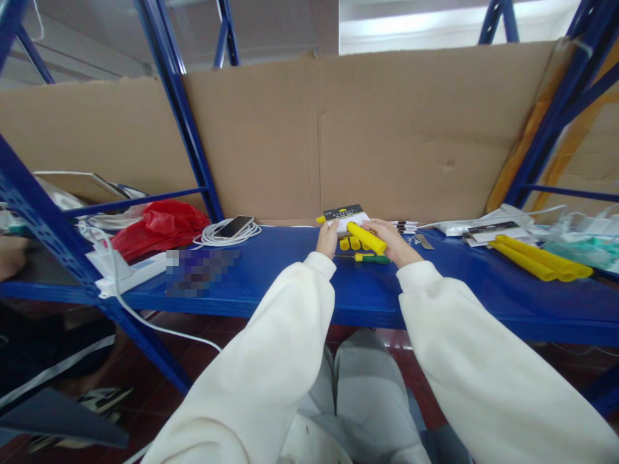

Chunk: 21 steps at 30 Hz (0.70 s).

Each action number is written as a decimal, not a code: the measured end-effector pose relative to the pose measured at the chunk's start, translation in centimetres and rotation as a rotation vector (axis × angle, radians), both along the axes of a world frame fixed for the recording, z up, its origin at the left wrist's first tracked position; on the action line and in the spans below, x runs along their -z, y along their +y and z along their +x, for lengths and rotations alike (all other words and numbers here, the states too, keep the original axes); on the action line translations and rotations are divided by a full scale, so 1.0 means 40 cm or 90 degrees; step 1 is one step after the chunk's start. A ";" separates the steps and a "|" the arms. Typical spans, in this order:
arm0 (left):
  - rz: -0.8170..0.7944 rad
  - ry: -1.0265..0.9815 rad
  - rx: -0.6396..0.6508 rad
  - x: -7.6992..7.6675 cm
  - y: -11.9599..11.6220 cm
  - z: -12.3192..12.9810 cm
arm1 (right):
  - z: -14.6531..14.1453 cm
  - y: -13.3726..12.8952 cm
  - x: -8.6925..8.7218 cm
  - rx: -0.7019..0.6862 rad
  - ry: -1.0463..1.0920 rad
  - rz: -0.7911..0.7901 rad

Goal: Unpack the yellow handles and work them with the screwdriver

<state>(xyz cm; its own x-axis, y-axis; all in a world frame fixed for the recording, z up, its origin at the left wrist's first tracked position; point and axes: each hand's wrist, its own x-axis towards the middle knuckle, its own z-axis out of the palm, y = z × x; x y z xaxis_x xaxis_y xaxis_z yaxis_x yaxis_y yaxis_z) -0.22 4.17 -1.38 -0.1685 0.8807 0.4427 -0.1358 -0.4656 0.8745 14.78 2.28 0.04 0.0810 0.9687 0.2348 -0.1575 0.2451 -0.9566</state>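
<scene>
Both my hands are raised just over the blue shelf, close together. My left hand [327, 239] is closed on the left edge of a black-and-white printed card [344, 213]. In front of the card, a yellow tube [367, 238] slants down to the right, with the fingers of my right hand [388, 238] closed around its upper side. Whether those fingers also touch the card I cannot tell. More short yellow tube ends [344, 244] show beneath. Below them a green-and-yellow screwdriver [372, 258] lies on the shelf.
Right of my hands lie a small metal blade [425, 241], several yellow tubes [541, 258] and a white packet [500, 232]. On the left are a phone [235, 226] on a coiled white cable [207, 237], a red plastic bag [162, 225] and a power strip [140, 270]. Cardboard [387, 129] stands behind.
</scene>
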 end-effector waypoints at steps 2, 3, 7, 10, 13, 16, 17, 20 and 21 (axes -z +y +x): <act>-0.034 -0.046 0.008 -0.002 0.001 0.000 | -0.002 -0.010 -0.002 -0.019 0.008 -0.001; -0.053 -0.071 0.012 -0.004 0.003 0.000 | -0.003 -0.013 -0.002 -0.027 0.011 0.001; -0.076 -0.169 0.016 -0.010 0.020 -0.003 | -0.008 -0.020 -0.004 -0.031 0.019 0.012; -0.114 -0.229 0.017 -0.015 0.030 -0.007 | -0.010 -0.022 -0.007 -0.027 0.011 0.005; -0.149 -0.244 -0.024 -0.016 0.027 -0.016 | -0.010 -0.026 -0.008 -0.039 0.008 0.009; -0.150 -0.212 -0.094 -0.016 0.014 -0.027 | -0.008 -0.028 -0.008 -0.056 0.006 0.031; -0.153 -0.204 -0.116 -0.016 0.009 -0.031 | -0.006 -0.028 -0.008 -0.061 0.006 0.039; -0.160 -0.205 -0.167 -0.019 0.001 -0.038 | -0.005 -0.027 -0.008 -0.067 0.007 0.057; -0.158 -0.209 -0.180 -0.020 0.001 -0.040 | -0.005 -0.027 -0.007 -0.068 0.004 0.060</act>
